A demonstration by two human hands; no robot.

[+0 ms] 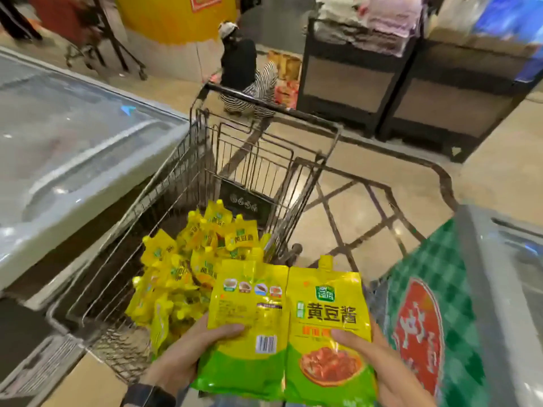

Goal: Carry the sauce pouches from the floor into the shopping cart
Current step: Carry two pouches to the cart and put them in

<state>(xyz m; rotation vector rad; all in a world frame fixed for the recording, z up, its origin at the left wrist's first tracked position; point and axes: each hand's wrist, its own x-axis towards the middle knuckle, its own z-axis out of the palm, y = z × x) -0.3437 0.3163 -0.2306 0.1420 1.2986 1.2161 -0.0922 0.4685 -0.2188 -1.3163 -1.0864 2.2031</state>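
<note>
The left hand (188,356) grips a soybean sauce pouch (246,324) from its left edge, thumb laid across the printed back just beside the barcode, the other fingers hidden beneath it. A dark wristband (147,395) sits on that wrist. The right hand (379,365) holds a second soybean sauce pouch (329,327) from the right edge, thumb pressed on its front above the picture of the dish, the rest of the fingers out of sight behind. The two pouches are side by side with edges touching, spouts pointing away from the person, the left one showing its back and the right one its labelled front. Both are raised over the near end of the shopping cart (164,183).

Inside the wire basket lies a loose pile of matching yellow pouches (188,268), heaped toward the near and middle part and lying at mixed angles.

A chest freezer (58,160) with a glass lid stands along the cart's left side. On the right is another freezer (505,289) fronted by a green checked banner (435,304) with a red emblem. Beyond the cart's far bar, a person in striped trousers (241,69) crouches on the tiled floor near a dark display stand (352,83) and a yellow pillar (176,16).
</note>
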